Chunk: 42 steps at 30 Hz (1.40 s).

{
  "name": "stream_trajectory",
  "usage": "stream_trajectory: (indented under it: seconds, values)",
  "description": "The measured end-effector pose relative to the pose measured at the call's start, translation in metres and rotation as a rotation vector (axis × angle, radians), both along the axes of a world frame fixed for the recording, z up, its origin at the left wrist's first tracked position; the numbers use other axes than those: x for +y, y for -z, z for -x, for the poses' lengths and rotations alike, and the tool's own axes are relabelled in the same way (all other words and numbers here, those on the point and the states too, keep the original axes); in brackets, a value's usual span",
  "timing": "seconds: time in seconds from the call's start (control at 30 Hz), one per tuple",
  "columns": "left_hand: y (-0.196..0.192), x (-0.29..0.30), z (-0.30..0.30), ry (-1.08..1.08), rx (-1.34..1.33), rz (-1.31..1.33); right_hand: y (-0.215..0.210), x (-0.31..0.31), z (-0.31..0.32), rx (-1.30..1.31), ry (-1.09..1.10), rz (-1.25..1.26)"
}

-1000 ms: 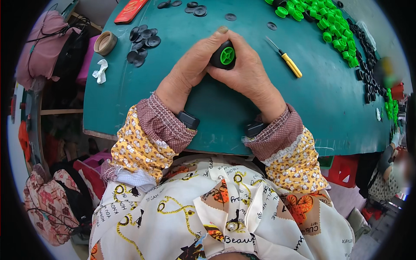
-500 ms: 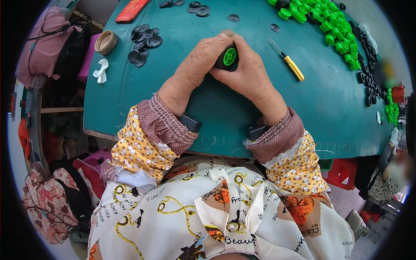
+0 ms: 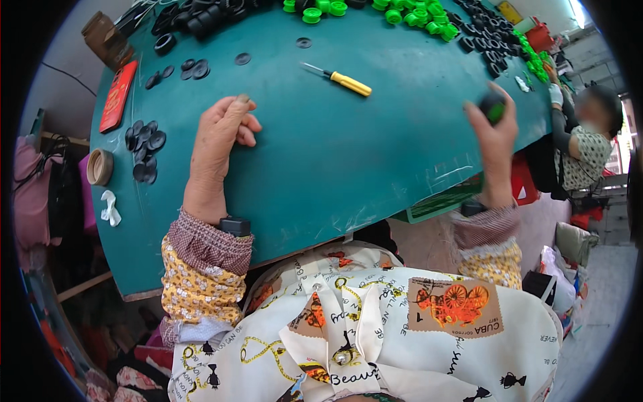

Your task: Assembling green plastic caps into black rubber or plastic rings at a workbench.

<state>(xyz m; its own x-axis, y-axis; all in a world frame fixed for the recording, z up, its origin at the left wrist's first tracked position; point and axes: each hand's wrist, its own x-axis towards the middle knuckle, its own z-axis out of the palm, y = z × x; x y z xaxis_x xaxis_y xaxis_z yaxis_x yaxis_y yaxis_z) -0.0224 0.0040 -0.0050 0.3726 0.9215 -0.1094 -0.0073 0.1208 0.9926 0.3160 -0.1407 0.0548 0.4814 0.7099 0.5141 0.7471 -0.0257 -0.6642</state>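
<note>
Toward the right edge of the green table my right hand (image 3: 496,127) is closed round a toy wheel (image 3: 492,107), a black tyre with a green hub, blurred by motion. The thumb and a finger grip it from either side. My left hand (image 3: 218,130) hovers over the table's left half, its fingers loosely curled and apart, with nothing visible in them. Between the hands, farther back, lies a yellow-handled screwdriver (image 3: 351,84). Black discs lie left of my left hand in a cluster (image 3: 144,147), with more discs (image 3: 195,69) farther back.
Green hubs (image 3: 418,15) and black tyres (image 3: 487,41) are heaped along the far side. At the left stand a red phone-like case (image 3: 118,96), a tape roll (image 3: 100,167) and crumpled tissue (image 3: 110,208). A green crate (image 3: 445,199) sits below the table edge. A co-worker (image 3: 586,147) is at the far right.
My hands have parted. The right hand has carried the wheel rightward past the table's middle; the left has let go of it and drawn left. The view has turned to the right.
</note>
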Motion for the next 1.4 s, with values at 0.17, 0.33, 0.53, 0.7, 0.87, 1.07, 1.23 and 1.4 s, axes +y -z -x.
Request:
stream_trajectory:
  seconds: [0.17, 0.33, 0.53, 0.7, 0.87, 1.07, 1.23, 1.4]
  values:
    - [0.002, 0.006, -0.002, -0.009, -0.066, 0.003, 0.038, -0.106, -0.116, 0.458, 0.367, 0.115]
    - [0.003, 0.002, -0.002, -0.028, -0.066, 0.043, 0.097, -0.142, -0.157, 0.701, 0.604, 0.424]
    - [0.005, 0.0, -0.003, 0.004, -0.038, 0.031, 0.123, -0.162, -0.204, 0.037, 0.732, 0.463]
    - [0.003, 0.001, 0.001, -0.016, -0.047, 0.032, 0.107, -0.136, -0.176, 0.099, 0.644, 0.322]
    - [0.005, 0.004, 0.0, -0.02, -0.047, 0.009, 0.078, -0.098, -0.142, 0.12, 0.462, 0.131]
    - [-0.002, 0.002, -0.005, -0.021, -0.032, 0.004, 0.035, -0.021, -0.101, 0.025, 0.142, -0.005]
    - [-0.002, -0.002, -0.001, -0.002, -0.017, 0.02, 0.007, 0.088, -0.034, -0.001, -0.248, 0.056]
    - [-0.004, -0.001, -0.001, 0.01, 0.005, 0.057, 0.012, 0.201, -0.012, -0.008, -0.452, 0.225]
